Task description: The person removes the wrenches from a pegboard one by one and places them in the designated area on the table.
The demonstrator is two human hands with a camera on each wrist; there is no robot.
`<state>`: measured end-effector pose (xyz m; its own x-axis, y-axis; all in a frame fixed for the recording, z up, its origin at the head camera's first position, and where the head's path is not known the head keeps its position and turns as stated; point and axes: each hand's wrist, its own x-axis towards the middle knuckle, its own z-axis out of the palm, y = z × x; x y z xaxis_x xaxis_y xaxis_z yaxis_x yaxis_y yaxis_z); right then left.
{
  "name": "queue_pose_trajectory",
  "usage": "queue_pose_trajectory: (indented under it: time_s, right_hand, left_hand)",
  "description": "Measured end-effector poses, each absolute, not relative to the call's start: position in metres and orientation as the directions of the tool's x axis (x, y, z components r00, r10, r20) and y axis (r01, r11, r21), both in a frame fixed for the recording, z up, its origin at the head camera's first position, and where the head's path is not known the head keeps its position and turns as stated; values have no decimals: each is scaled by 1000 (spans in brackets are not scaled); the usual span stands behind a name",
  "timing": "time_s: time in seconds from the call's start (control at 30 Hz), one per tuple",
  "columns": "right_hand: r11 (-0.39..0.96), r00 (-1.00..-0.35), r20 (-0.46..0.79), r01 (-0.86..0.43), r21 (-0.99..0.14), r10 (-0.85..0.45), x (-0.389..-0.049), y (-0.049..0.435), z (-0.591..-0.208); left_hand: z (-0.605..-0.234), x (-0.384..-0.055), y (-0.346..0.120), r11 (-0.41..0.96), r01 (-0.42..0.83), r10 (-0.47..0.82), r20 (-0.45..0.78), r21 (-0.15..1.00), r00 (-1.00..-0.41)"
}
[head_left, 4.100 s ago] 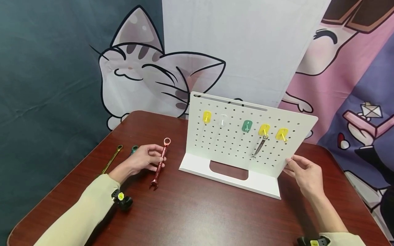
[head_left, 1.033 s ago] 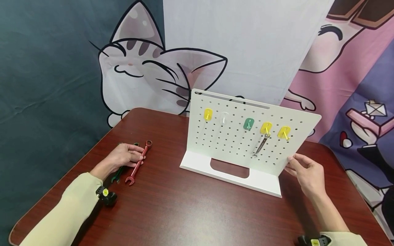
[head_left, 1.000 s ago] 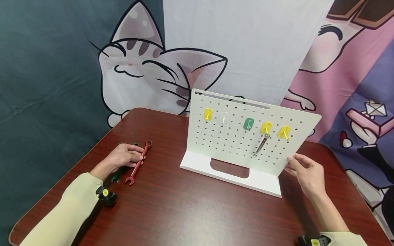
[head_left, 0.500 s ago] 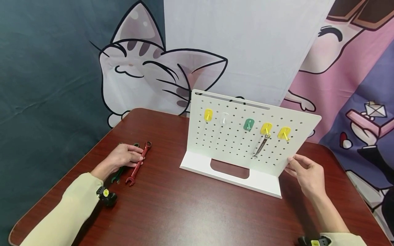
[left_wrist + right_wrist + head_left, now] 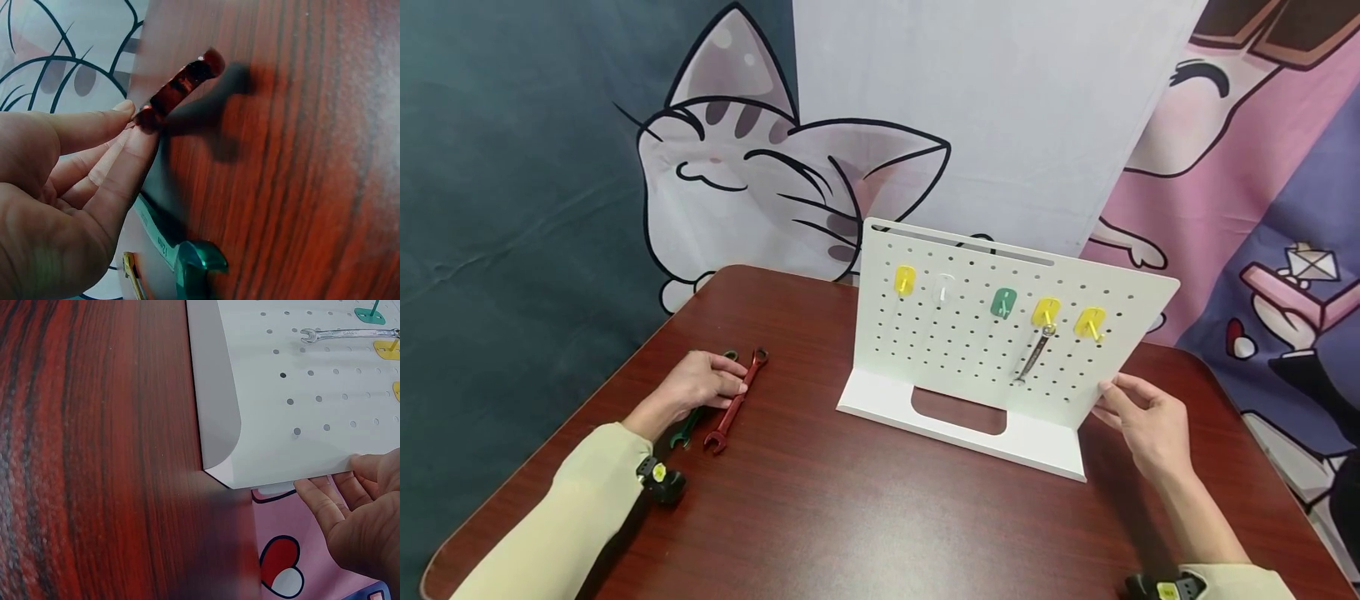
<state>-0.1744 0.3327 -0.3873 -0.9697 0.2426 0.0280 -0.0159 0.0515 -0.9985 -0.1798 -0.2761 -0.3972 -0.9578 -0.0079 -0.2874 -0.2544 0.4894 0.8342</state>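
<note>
My left hand (image 5: 696, 383) pinches a red combination wrench (image 5: 727, 423) between thumb and fingers, low over the table. In the left wrist view, the red wrench casts a shadow on the wood beside it. A green wrench (image 5: 683, 432) lies just to its left, partly hidden under the hand. The left wrist view also shows a yellow wrench (image 5: 130, 267) beyond the green one. With thumb and fingers, my right hand (image 5: 1150, 425) grips the right edge of a white pegboard stand (image 5: 962, 375). A silver wrench (image 5: 1034, 357) hangs from a yellow hook (image 5: 1046, 312) on the board.
Other hooks on the board hold nothing: a yellow hook (image 5: 905, 281), a clear hook (image 5: 943, 288), a green hook (image 5: 1003, 303) and the rightmost yellow hook (image 5: 1090, 323). The brown table (image 5: 880, 517) ends at a printed cloth backdrop (image 5: 1015, 108).
Since the oldest frame, my left hand has carried the red wrench leftward, beside the green one. Over the last second the wrench has barely shifted. The right hand keeps its place on the board.
</note>
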Motion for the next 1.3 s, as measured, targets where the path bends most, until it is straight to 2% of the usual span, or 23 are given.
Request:
queue_pose_trajectory:
  time_s: [0.3,0.5,0.9,1.3]
  right_hand:
    - [71,-970,29,-12,-997,240,-174,333,-386]
    - [59,-971,21,-7,-998,238,-174,334,-386]
    - [104,-975,15,9,-995,223,-172,335,-388]
    - [111,-974,24,1,-994,226,-170,335,-387]
  left_hand:
    - [-395,-177,-275,543,-253,-47,-272,801,-961]
    - [-392,-176,-278,527,-239,-59,-246,816,-968]
    - [-384,-177,-274,581,-160,-98,-126,798,-987]
    - [-375,-183,-244,525,-31,1,-37,851,-999]
